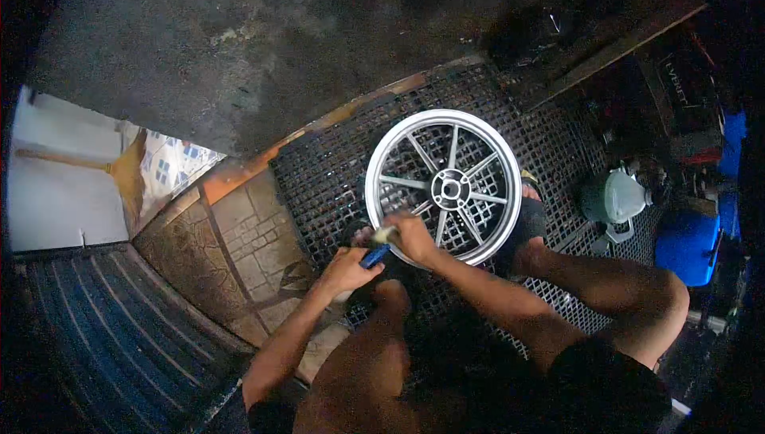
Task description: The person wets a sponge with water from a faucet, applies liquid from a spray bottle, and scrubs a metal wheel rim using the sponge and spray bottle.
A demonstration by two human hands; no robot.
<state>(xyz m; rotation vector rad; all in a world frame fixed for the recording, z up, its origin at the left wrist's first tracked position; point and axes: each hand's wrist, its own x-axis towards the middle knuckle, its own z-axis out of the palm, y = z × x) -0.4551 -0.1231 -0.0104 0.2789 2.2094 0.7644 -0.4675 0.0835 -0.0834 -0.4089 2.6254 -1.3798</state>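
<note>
A silver spoked wheel rim (pixel 488 120) lies face up on the black grating, between my feet. My left hand (pixel 348 271) is closed around a small blue object (pixel 374 256) beside the rim's lower left edge; its kind is unclear. Just above it, my right hand (pixel 408 236) reaches over the rim's edge, fingers closed on a small pale yellowish piece (pixel 385 235). Blur hides whether this piece is a cloth or something else. The two hands are close together, and the pale piece is right by the blue object's upper end.
Black grid matting (pixel 327 163) covers the floor under the rim. To the right stand a translucent jug (pixel 624 196) and a blue container (pixel 685 249). A broom (pixel 127 169) lies at the left, near a ridged dark panel (pixel 119 330). A wooden plank (pixel 621 55) runs along the upper right.
</note>
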